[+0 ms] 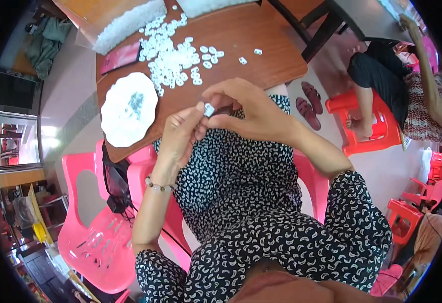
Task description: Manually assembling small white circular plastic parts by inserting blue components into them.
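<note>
Both of my hands meet above my lap, just off the near edge of a brown wooden table (241, 45). My left hand (180, 134) pinches a small white plastic piece (209, 109) between thumb and fingertips. My right hand (246, 108) closes on the same piece from the other side, with something small and dark in its fingers. On the table lies a heap of several similar white pieces (173, 55). A white scalloped plate (128, 108) with a few tiny grey bits sits at the table's near left corner.
A red flat packet (120, 56) and a white bag (127, 25) lie at the table's far left. A pink plastic chair (100, 232) stands to my left. Another person (407, 81) sits on a red stool (372, 126) at the right; brown sandals (309, 103) lie on the floor.
</note>
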`<state>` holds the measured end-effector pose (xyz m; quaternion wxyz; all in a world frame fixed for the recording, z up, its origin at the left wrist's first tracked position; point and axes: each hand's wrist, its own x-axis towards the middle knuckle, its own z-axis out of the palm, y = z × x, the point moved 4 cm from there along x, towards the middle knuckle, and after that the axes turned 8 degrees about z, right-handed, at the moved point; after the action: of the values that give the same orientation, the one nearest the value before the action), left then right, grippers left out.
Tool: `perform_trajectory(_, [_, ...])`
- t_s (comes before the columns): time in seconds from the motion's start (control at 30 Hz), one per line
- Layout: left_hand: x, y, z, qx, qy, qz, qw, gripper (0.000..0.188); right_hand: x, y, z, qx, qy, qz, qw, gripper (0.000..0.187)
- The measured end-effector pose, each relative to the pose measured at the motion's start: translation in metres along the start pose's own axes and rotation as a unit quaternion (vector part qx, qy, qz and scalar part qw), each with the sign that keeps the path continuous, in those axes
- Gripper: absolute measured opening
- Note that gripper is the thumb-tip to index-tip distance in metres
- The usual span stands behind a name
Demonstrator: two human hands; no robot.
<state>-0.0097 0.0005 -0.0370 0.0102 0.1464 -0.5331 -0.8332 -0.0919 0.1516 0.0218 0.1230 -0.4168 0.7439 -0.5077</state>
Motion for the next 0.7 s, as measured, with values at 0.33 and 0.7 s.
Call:
perform_trajectory(0.33, [0.013, 0.006, -0.014, 0.027, 0.011, 0.035, 0.999, 0.032, 0.029, 0.016, 0.013, -0.093, 0.037, -0.082, 0.992, 0.014])
perform_trajectory(0.7, [0.033, 0.001, -0.04, 0.32, 0.067, 0.231, 0.917, 0.037, 0.181, 0.018, -0.07, -0.199, 0.201, -0.066, 0.957, 0.027])
